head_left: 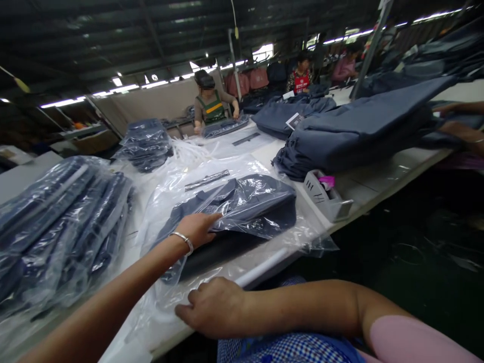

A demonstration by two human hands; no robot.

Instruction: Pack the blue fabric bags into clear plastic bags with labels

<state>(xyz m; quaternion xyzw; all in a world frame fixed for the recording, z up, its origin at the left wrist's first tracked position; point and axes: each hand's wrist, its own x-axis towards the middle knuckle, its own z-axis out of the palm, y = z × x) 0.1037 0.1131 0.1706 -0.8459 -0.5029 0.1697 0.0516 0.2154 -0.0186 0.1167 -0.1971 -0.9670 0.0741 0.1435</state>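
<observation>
In front of me a dark blue fabric bag [260,201] lies partly inside a clear plastic bag [313,244] on the table. My left hand [196,229], with a silver bracelet at the wrist, reaches over it. Its fingers are closed on the upper edge of the plastic, near the middle of the fabric bag. Close to the table's front edge, my right hand [217,307] is curled with its knuckles up. Clear film lies against its fingers and looks gripped in them, though the fingertips are partly hidden.
Wrapped dark blue bags [56,217] are stacked at the left, with another wrapped pile [143,143] behind. Unwrapped bags [355,131] lie at the right, beside a small white box [327,196]. A co-worker [214,103] stands across the table; another person's arm [463,126] reaches in at right.
</observation>
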